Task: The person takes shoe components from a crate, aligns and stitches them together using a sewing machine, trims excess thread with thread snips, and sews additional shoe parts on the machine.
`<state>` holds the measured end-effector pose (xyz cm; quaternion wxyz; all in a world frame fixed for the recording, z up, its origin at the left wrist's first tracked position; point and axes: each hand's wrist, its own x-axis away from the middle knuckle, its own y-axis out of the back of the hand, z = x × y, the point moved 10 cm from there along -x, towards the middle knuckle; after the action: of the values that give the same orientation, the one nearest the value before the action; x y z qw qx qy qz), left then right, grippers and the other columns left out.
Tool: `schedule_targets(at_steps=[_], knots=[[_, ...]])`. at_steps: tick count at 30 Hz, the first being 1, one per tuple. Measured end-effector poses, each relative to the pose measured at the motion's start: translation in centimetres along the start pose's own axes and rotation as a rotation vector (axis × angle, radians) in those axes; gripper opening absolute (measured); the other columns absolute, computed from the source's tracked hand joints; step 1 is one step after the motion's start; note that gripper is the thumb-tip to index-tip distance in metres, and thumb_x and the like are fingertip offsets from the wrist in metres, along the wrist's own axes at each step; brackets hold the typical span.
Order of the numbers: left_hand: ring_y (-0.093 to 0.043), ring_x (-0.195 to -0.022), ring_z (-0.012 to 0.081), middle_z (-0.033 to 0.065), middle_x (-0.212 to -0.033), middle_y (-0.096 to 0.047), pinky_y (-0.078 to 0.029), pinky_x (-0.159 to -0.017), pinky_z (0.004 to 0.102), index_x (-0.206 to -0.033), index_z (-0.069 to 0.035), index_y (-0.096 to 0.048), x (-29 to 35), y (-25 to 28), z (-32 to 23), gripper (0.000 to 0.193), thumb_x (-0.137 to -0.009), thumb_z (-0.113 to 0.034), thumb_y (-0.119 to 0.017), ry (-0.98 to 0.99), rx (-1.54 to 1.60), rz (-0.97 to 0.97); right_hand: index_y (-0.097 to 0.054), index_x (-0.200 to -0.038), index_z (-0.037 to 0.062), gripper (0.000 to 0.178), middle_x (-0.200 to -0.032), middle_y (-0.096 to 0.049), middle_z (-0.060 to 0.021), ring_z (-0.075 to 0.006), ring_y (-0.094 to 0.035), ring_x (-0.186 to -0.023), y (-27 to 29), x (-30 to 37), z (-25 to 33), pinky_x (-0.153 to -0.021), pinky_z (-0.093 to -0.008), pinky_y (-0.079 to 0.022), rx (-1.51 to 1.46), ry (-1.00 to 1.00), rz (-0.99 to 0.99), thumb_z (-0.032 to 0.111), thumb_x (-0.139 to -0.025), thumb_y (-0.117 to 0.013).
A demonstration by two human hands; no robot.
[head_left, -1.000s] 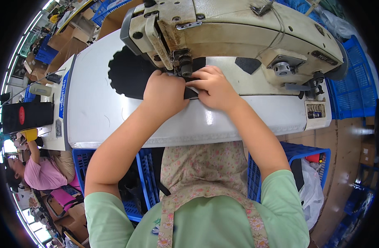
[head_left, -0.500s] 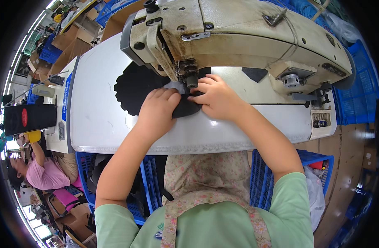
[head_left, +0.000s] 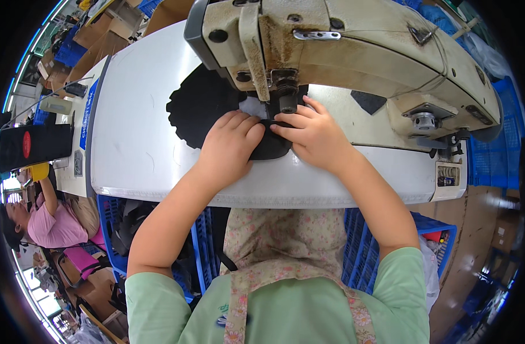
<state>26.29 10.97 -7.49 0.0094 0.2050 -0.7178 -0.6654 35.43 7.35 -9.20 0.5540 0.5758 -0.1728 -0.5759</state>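
Observation:
Beneath the needle area of a worn cream sewing machine (head_left: 365, 54) lies a black fabric piece (head_left: 199, 109) with a notched left edge. A pale grey patch (head_left: 252, 106) shows on the fabric close to the needle. My left hand (head_left: 231, 140) presses the fabric left of the needle, its fingers together and curled on the cloth. On the other side, my right hand (head_left: 320, 135) grips the cloth's edge with thumb and fingers just beside the presser area. The machine head hides part of the fabric, and my fingertips are partly covered.
A small dark fabric scrap (head_left: 368, 102) rests on the white table (head_left: 142, 166) under the machine arm. Blue crates (head_left: 202, 252) stand below the table's front edge on both sides of my lap. At far left, a person in pink (head_left: 56, 226) sits by another machine.
The whole view has shifted a little, so the machine appears larger and farther right. Both hands stay on the black fabric beside the needle, with little visible movement against it.

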Motion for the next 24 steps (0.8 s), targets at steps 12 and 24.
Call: schedule_targets(at_steps=[12,24], knots=[[-0.056,-0.112,0.0341,0.0151,-0.111,-0.063,-0.042,-0.103,0.0431,-0.104,-0.002,-0.059,-0.5,-0.1,1.5,0.051,-0.054,-0.004,-0.068,-0.003,0.015,0.03,-0.073,-0.106,0.0139,0.035,-0.111,-0.067,-0.0053,-0.0271,-0.061,-0.112,-0.1,-0.7,-0.3,-0.102,-0.0474,-0.045,-0.075,-0.006,-0.002,0.006,-0.073,-0.063],[-0.058,-0.108,0.0356,0.015,-0.105,-0.063,-0.043,-0.101,0.0435,-0.101,-0.003,-0.059,-0.8,0.2,1.7,0.047,-0.055,-0.003,-0.066,-0.012,0.045,0.041,-0.074,-0.101,0.0115,0.033,-0.108,-0.063,-0.0123,-0.0308,-0.064,-0.089,0.3,-0.9,-1.1,-0.079,-0.0381,-0.054,-0.211,-0.116,-0.054,0.0,-0.073,-0.061]])
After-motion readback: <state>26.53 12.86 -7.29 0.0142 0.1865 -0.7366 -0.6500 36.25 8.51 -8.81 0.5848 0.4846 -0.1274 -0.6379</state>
